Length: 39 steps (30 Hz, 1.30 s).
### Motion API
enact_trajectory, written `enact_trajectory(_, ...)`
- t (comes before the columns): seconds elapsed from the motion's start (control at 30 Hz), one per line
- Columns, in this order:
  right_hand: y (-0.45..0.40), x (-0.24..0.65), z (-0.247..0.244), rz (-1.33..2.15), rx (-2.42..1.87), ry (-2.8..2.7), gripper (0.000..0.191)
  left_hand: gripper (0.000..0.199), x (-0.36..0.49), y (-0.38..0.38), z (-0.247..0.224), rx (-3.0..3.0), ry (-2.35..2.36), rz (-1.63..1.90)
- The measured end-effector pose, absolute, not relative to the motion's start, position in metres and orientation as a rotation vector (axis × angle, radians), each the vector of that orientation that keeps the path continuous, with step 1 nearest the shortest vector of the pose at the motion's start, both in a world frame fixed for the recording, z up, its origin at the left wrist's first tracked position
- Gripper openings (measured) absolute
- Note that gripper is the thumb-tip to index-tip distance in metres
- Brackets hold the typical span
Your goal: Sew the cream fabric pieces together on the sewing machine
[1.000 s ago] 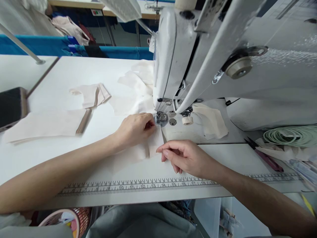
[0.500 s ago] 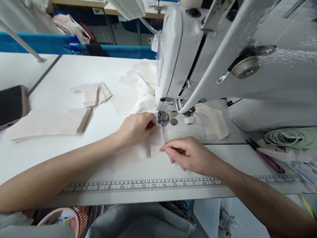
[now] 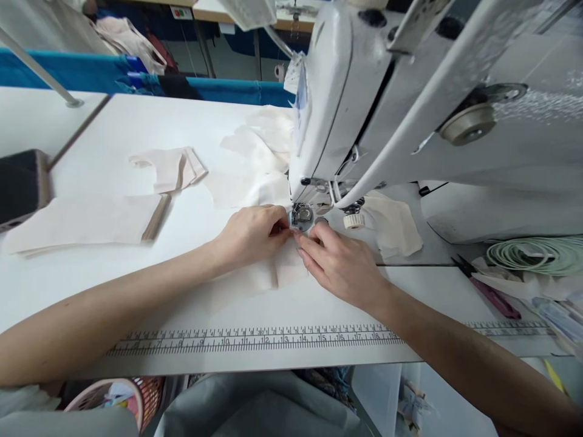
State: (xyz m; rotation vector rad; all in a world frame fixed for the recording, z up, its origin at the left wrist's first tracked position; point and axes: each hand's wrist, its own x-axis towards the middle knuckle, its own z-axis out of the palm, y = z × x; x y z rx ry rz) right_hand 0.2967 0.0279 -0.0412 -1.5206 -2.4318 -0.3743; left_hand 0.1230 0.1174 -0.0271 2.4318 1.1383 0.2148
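Fingers of left hand [image 3: 255,235] pinched on pale fabric piece [image 3: 262,276], right at sewing machine [image 3: 328,103] presser foot [image 3: 296,216]. Right hand [image 3: 344,264]: fingertips together at fabric edge, just beside left's; grip itself unclear. Fabric lies on white tabletop [image 3: 218,315], between foot and printed ruler scale [image 3: 255,341]. Stacked cut pieces [image 3: 86,223] off to the left.

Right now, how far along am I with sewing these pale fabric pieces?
Done: perhaps the loose pale cloth beyond the presser foot, though no finished seam is visible. In hand: the left hand pinches a pale fabric piece at the presser foot, with the right hand close by. Left to do, probably: the long fabric stack and smaller folded stack at left.
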Motion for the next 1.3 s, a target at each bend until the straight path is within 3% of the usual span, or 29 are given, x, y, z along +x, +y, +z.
enact_trajectory(0.3, 0.025, 0.293, -0.042, -0.381, -1.544, -2.462, 0.033, 0.037, 0.079, 0.102, -0.02, 2.418, 1.085, 0.144)
enact_trajectory(0.47, 0.026, 0.296, -0.041, -0.284, -1.558, -2.436, 0.034, 0.041, 0.033, 0.089, -0.023, 2.447, 1.139, 0.139)
enact_trajectory(0.7, 0.03, 0.303, -0.04, -0.034, -1.527, -2.417, 0.034, 0.037, 0.006, 0.065, -0.013, 2.834, 1.354, 0.241)
enact_trajectory(0.87, 0.03, 0.303, -0.04, -0.05, -1.526, -2.433, 0.036, 0.025, 0.009, 0.041, -0.011, 2.948, 1.007, 0.536)
enact_trajectory(1.3, 0.029, 0.303, -0.042, -0.111, -1.522, -2.439, 0.035, 0.011, 0.0, 0.039, -0.032, 2.876, 0.857, 0.468)
